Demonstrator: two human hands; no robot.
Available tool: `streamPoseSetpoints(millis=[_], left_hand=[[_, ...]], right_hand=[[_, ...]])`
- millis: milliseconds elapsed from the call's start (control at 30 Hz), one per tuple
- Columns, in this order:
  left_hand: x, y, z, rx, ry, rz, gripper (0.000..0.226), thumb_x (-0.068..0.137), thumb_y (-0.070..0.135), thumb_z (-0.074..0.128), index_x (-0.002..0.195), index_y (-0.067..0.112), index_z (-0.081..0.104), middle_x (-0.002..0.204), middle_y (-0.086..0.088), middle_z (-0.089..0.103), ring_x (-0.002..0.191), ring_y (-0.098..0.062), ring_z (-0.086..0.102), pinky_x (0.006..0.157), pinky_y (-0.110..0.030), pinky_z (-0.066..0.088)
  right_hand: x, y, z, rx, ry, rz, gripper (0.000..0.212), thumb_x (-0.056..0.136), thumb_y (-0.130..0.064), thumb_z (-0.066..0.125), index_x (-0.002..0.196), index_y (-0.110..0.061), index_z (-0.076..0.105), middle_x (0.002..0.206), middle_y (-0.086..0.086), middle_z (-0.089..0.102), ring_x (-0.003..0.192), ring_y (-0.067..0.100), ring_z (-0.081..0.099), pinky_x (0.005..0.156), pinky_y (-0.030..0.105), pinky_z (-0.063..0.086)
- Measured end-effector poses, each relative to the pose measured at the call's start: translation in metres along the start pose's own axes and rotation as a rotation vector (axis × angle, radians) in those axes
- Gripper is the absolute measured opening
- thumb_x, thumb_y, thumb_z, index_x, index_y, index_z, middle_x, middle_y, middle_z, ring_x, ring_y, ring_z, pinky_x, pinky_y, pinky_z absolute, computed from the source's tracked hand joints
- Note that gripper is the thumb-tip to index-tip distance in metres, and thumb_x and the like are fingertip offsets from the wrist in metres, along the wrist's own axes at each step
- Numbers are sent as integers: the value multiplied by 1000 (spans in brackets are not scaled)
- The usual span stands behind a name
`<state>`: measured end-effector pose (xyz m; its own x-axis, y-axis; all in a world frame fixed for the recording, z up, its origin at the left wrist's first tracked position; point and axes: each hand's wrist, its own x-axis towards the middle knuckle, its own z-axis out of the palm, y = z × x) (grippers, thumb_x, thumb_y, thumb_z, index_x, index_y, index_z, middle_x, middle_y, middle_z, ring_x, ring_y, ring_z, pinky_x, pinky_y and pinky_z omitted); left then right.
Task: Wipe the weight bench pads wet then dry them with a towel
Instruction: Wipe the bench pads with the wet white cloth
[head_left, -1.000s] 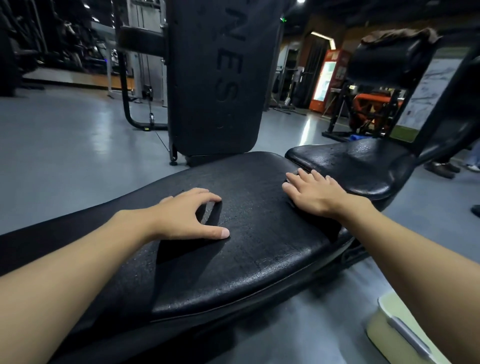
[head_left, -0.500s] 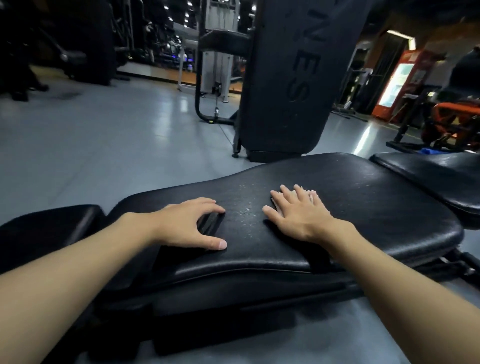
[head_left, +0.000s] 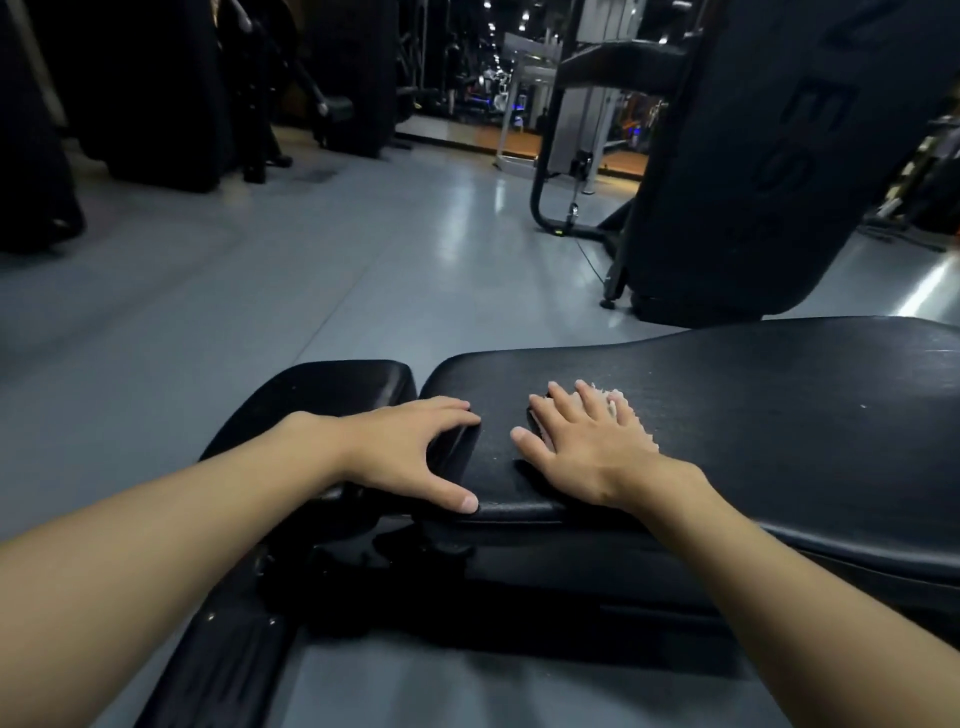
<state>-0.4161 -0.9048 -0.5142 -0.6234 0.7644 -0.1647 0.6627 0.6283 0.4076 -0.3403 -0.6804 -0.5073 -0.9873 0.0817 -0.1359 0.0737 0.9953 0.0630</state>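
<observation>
A long black bench pad (head_left: 753, 415) runs from the middle to the right edge. A smaller black pad (head_left: 332, 384) sits just past its left end, across a narrow gap. My right hand (head_left: 587, 447) lies flat on the long pad near that end, pressing down a white cloth (head_left: 612, 396). Only frayed bits of the cloth show between and beside my fingers. My left hand (head_left: 410, 447) arches over the pad's left end, thumb on the near edge and fingertips on the top.
The bench's dark frame (head_left: 223, 649) runs below the pads toward me. A tall upright black pad (head_left: 753, 156) stands behind the bench at right, with a cable machine's frame (head_left: 566, 156) beyond. Dark machines (head_left: 156, 93) line the far left. Grey floor (head_left: 260, 270) lies between.
Both hands have slid left along the long pad to its left end. My view has swung left, bringing in the small pad and losing the seat pad at right.
</observation>
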Motion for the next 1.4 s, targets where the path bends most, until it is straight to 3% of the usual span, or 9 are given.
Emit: streamPoseSetpoints(millis=[233, 333, 467, 633, 733, 900, 1033, 1133, 1400], left_hand=[[-17, -23, 6, -24, 17, -52, 125, 63, 69, 79, 157, 22, 12, 164, 15, 4, 149, -3, 9, 120, -23, 15], [-21, -28, 9, -40, 17, -92, 133, 57, 67, 83, 156, 17, 10, 162, 8, 11, 147, -10, 18, 119, -28, 23], [-21, -29, 10, -63, 52, -160, 119, 53, 62, 87, 143, 16, 25, 143, 6, 30, 133, -15, 39, 109, -35, 40], [-9, -9, 3, -83, 21, -129, 128, 62, 61, 84, 156, 18, 9, 160, 7, 16, 145, -9, 22, 115, -23, 25], [3, 10, 1, -84, 14, -137, 127, 61, 66, 81, 156, 22, 9, 159, 7, 17, 145, -11, 25, 117, -29, 27], [32, 54, -1, -72, 27, -71, 111, 66, 74, 72, 154, 27, 24, 157, 14, 21, 143, -7, 27, 117, -26, 24], [70, 108, 6, -11, 14, -20, 111, 53, 92, 52, 149, 40, 28, 154, 13, 20, 141, -13, 31, 119, -45, 23], [101, 150, 11, 34, 20, 45, 98, 67, 85, 56, 149, 42, 25, 158, 10, 16, 145, -16, 24, 119, -52, 16], [179, 261, 12, 63, -15, 211, 98, 67, 83, 59, 149, 36, 31, 154, 10, 22, 141, -14, 32, 118, -47, 25]], right_hand=[[8, -61, 9, -12, -14, -114, 73, 96, -68, 10, 159, -31, 8, 168, -3, -4, 153, 23, -13, 121, 52, -8], [7, -83, 12, 0, -23, -176, 68, 99, -63, 9, 159, -31, 8, 168, -4, -5, 153, 21, -15, 120, 53, -10], [-2, -89, 13, 18, -30, -309, 55, 104, -44, 11, 158, -33, 12, 167, -6, -6, 152, 18, -15, 121, 50, -10], [-11, -64, 12, 7, -15, -374, 54, 104, -37, 15, 158, -34, 14, 168, -4, -3, 153, 17, -11, 123, 46, -7], [-14, -39, 8, -4, -8, -354, 54, 104, -38, 17, 158, -35, 13, 168, -2, -2, 153, 17, -9, 123, 45, -6], [-27, 30, -6, -3, 7, -231, 53, 104, -42, 16, 157, -38, 13, 168, -3, 0, 153, 16, -7, 123, 42, -6], [-41, 87, -17, -13, 10, -140, 53, 105, -41, 18, 158, -38, 10, 168, -3, 0, 154, 17, -6, 123, 41, -5], [-54, 135, -23, -7, 18, -64, 54, 105, -41, 18, 157, -40, 9, 168, -3, -1, 154, 16, -6, 123, 41, -5], [-94, 252, -38, -7, 42, 152, 54, 105, -41, 18, 158, -39, 10, 168, -3, -2, 153, 16, -6, 123, 40, -4]])
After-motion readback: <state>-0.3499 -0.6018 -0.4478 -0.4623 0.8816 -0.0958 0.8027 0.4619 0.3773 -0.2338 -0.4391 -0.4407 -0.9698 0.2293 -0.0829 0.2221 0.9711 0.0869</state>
